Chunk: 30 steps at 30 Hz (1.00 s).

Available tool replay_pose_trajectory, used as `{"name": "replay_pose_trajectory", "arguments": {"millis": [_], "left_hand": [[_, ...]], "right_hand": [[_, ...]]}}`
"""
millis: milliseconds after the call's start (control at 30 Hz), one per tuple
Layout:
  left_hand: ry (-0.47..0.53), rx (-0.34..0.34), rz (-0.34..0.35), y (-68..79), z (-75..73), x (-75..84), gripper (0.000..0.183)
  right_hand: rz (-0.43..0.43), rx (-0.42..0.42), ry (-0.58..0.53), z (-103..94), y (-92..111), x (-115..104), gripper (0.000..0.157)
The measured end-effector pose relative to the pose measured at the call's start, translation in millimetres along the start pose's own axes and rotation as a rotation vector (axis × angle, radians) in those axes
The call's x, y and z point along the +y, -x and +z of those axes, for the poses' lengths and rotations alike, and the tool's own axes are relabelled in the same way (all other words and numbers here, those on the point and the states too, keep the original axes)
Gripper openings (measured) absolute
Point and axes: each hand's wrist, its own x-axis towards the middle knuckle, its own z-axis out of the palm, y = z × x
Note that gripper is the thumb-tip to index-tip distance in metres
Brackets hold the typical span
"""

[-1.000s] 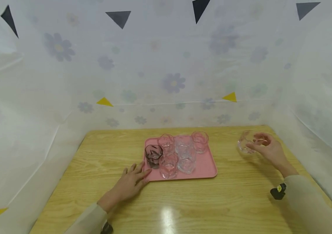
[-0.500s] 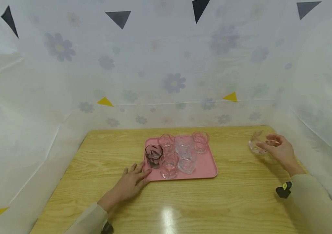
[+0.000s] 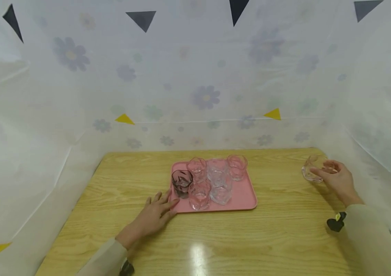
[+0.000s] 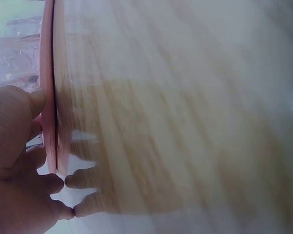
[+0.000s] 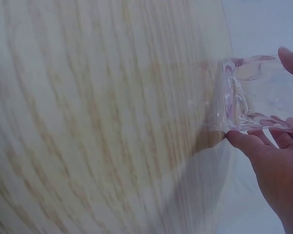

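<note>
In the head view my right hand (image 3: 341,182) grips a clear, faintly pink glass cup (image 3: 310,170) near the table's far right corner. The right wrist view shows this glass cup (image 5: 259,92) between thumb and fingers, its base at or very close to the tabletop. My left hand (image 3: 152,218) touches the front left corner of a pink tray (image 3: 241,199), fingers spread. Up close, the left thumb rests on the tray rim (image 4: 48,73). On the tray stand a dark smoky glass cup (image 3: 182,184), clear cups (image 3: 221,189) and pink-tinted cups (image 3: 199,195), crowded together.
The wooden table (image 3: 202,241) extends around the tray. White flower-printed curtain (image 3: 205,76) walls stand close behind the far edge and along both sides. Bare wood lies between the tray and the held cup.
My right hand has carried the glass cup rightward, away from the tray, slowing in the last half second. My left hand stays at the tray corner, and the cups on it have not moved.
</note>
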Motion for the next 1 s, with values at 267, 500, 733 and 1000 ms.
{"name": "replay_pose_trajectory", "arguments": {"millis": [267,500,733,1000], "left_hand": [[-0.012,0.014,0.016,1.2,-1.5,2.4,0.048],[-0.011,0.016,0.015,1.7,-1.8,2.7,0.048],[-0.012,0.009,0.009,0.9,-0.7,-0.7,0.048],[0.005,0.011,0.015,-0.6,1.2,-2.1,0.048]], "right_hand": [[0.009,-0.004,0.008,-1.1,-3,7,0.071],[0.008,-0.036,0.033,-1.4,-6,9,0.083],[-0.042,-0.1,0.117,-2.7,-5,-10,0.103],[-0.162,0.014,0.228,3.7,7,-46,0.095]]}}
